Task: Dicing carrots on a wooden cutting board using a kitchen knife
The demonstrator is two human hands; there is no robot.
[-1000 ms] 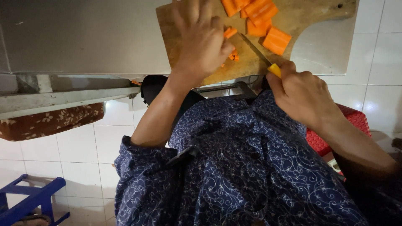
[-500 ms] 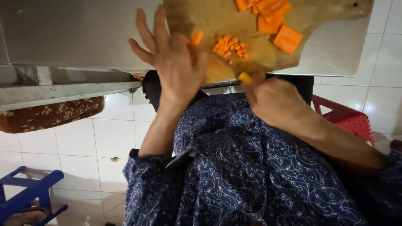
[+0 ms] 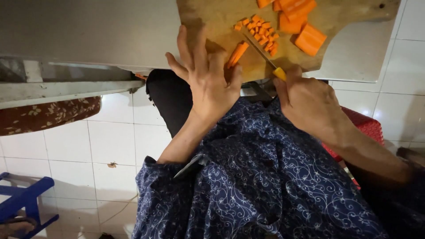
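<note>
The right hand (image 3: 312, 104) is closed around the yellow handle of a knife (image 3: 271, 64), whose thin blade is laid across a wooden cutting board (image 3: 212, 22) and pointed toward a heap of small carrot cubes (image 3: 261, 32). The left hand (image 3: 208, 77) is spread flat on the board with its fingers apart, and nothing is gripped by it; carrot sticks (image 3: 237, 54) are pinned under the fingertips, just beside the blade. Larger carrot chunks (image 3: 305, 26) are seen farther along the board, past the cubes, near its upper edge. The board is rested on a pale grey desk (image 3: 88, 31), over whose near edge its lower part projects. Below the hands, a dark blue garment (image 3: 265, 186) with a white swirl pattern is seen filling the lower frame. A red plastic basket (image 3: 365, 126) is partly hidden behind the right forearm. White floor tiles (image 3: 110, 141) are visible on the left, with a blue stool (image 3: 24, 199) in the lower left corner.
</note>
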